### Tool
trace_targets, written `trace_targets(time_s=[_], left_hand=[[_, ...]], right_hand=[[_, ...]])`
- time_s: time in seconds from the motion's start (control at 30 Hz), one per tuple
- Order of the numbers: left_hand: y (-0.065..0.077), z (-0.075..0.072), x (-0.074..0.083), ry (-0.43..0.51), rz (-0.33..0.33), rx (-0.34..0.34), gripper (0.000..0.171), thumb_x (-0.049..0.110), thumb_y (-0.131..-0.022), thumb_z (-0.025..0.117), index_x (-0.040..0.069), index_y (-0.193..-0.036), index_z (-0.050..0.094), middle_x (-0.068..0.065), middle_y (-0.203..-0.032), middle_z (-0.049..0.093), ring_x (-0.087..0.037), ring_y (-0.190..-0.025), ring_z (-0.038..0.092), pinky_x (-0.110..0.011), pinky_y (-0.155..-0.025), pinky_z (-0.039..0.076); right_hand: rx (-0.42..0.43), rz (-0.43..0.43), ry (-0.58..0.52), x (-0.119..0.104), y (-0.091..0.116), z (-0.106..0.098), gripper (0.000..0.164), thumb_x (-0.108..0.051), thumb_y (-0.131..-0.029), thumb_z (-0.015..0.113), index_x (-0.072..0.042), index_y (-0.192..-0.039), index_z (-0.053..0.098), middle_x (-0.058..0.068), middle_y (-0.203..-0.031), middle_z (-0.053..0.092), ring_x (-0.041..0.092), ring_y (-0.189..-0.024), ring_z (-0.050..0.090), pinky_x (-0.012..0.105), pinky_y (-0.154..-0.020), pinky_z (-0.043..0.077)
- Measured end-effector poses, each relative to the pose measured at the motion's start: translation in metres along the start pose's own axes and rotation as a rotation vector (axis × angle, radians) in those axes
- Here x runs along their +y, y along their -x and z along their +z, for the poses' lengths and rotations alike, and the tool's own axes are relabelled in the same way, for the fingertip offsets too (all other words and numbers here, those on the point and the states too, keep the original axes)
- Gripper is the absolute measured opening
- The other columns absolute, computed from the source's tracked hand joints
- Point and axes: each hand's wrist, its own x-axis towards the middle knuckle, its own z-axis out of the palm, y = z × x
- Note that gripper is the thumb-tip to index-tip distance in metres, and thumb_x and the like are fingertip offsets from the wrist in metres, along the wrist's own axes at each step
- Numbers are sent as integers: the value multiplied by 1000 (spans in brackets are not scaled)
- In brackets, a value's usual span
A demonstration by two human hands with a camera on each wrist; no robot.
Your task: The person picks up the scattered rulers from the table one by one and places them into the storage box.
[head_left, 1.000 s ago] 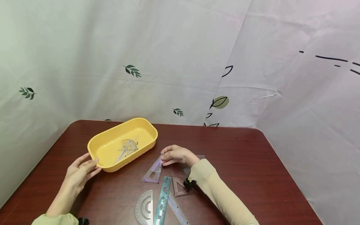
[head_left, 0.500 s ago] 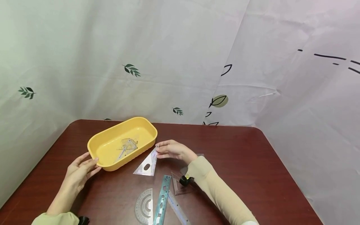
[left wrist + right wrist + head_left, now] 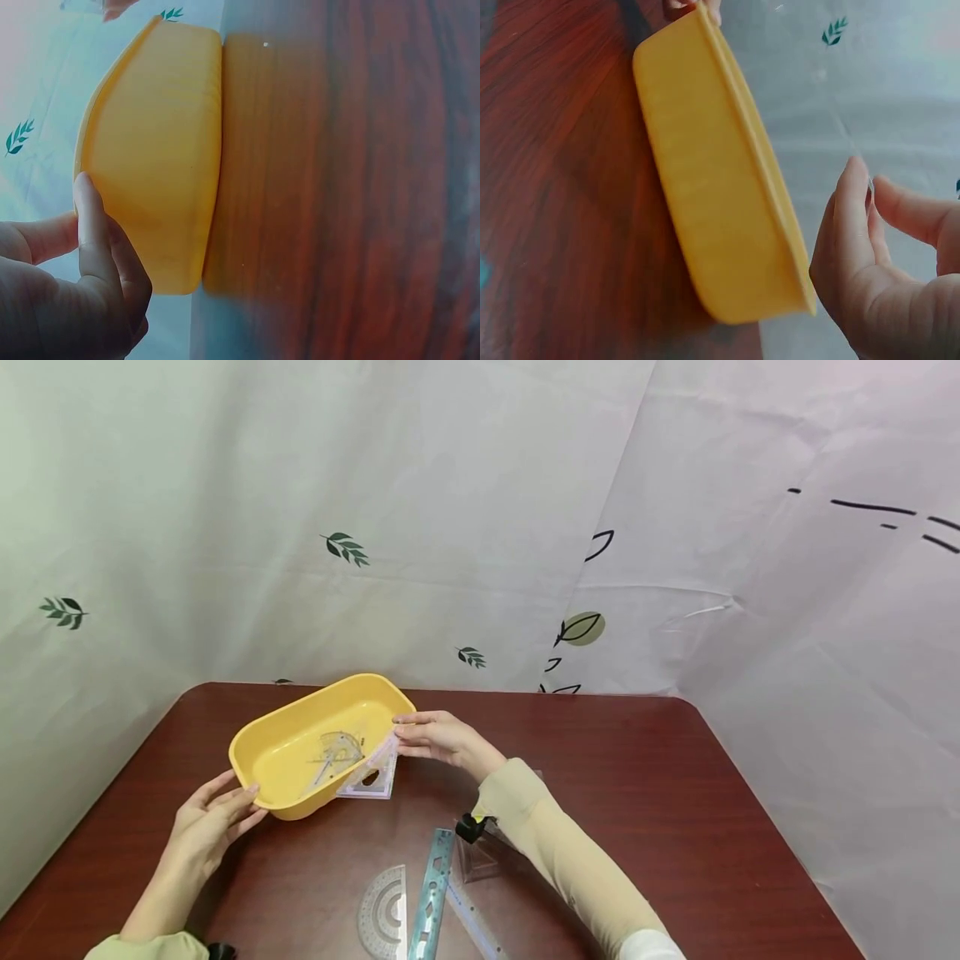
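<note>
My left hand grips the near left corner of a yellow plastic bin; the left wrist view has my thumb and fingers at the rim of the bin. My right hand pinches a corner of a clear set square with purple edging, held tilted by the bin's right near rim. In the right wrist view, the set square appears only as a thin edge between thumb and fingers of my right hand. Inside the bin lie a clear protractor and other clear pieces, hard to tell apart.
On the dark red table lie a clear protractor, a blue ruler, a clear ruler and another clear set square, partly under my right forearm. A white curtain hangs behind the table.
My right hand has carried the set square up and left, from above the table to the bin's right near rim. My left hand keeps its hold on the bin.
</note>
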Motion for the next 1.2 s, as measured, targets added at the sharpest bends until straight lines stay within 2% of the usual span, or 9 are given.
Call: trace_targets(time_s=[0.2, 0.43, 0.53, 0.7, 0.8, 0.87, 0.97, 1.1, 1.2], left_hand=[[-1, 2, 1, -6, 12, -15, 42, 2, -92, 61, 30, -113, 38, 13, -81, 67, -3, -74, 68, -19, -66, 60], [-2, 3, 2, -22, -2, -11, 41, 3, -93, 61, 31, -112, 38, 13, -81, 67, -3, -74, 67, -19, -67, 60], [-2, 4, 2, -27, -4, -11, 41, 4, -93, 61, 31, -112, 38, 13, -81, 66, -3, -75, 68, -19, -67, 60], [-2, 4, 1, -33, -4, -4, 41, 4, -93, 62, 31, -111, 37, 14, -81, 66, -3, -74, 67, -19, -67, 60], [-2, 3, 1, -25, -7, -3, 41, 3, -93, 61, 31, -111, 38, 13, -80, 67, -3, -73, 67, -20, -67, 60], [-2, 2, 0, -16, -7, -6, 41, 3, -93, 61, 30, -112, 37, 13, -80, 66, -3, -73, 67, -20, -67, 60], [-1, 1, 0, -15, -6, -9, 42, 3, -93, 61, 31, -112, 37, 13, -80, 66, -3, -74, 67, -19, -67, 60], [0, 0, 1, -13, -3, -14, 42, 4, -93, 61, 32, -112, 37, 14, -81, 66, -3, -75, 67, -19, -68, 60], [0, -1, 1, -4, -1, -20, 42, 3, -93, 61, 31, -113, 37, 13, -81, 66, -3, -75, 67, -19, -68, 60]], right_hand=[[50, -11, -45, -11, -6, 15, 38, 2, -96, 53, 6, -134, 49, 4, -93, 59, 11, -74, 62, 42, -106, 45], [91, -90, -102, -19, -16, 32, 36, 4, -96, 52, 6, -132, 51, 6, -94, 58, 11, -76, 62, 41, -104, 47], [112, -99, -105, -20, -21, 39, 35, 5, -95, 53, 6, -130, 53, 8, -96, 59, 14, -78, 63, 41, -102, 49], [126, -63, -75, -17, -33, 48, 36, 4, -95, 54, 6, -131, 52, 11, -100, 60, 24, -94, 66, 40, -102, 50], [130, -49, -48, -12, -41, 53, 36, 5, -95, 53, 8, -131, 51, 16, -107, 60, 33, -109, 62, 40, -102, 50], [134, -56, -11, -9, -45, 56, 35, 5, -95, 52, 9, -130, 51, 18, -110, 60, 36, -113, 60, 40, -101, 51], [154, -77, 68, -5, -52, 61, 33, 3, -95, 54, 8, -128, 54, 17, -106, 61, 32, -102, 65, 37, -96, 55], [184, -98, 145, 1, -57, 68, 30, 2, -94, 55, 7, -123, 56, 10, -89, 61, 19, -78, 64, 35, -89, 59], [203, -103, 175, 4, -60, 73, 27, 3, -94, 55, 7, -121, 57, 7, -81, 58, 18, -73, 63, 35, -86, 60]])
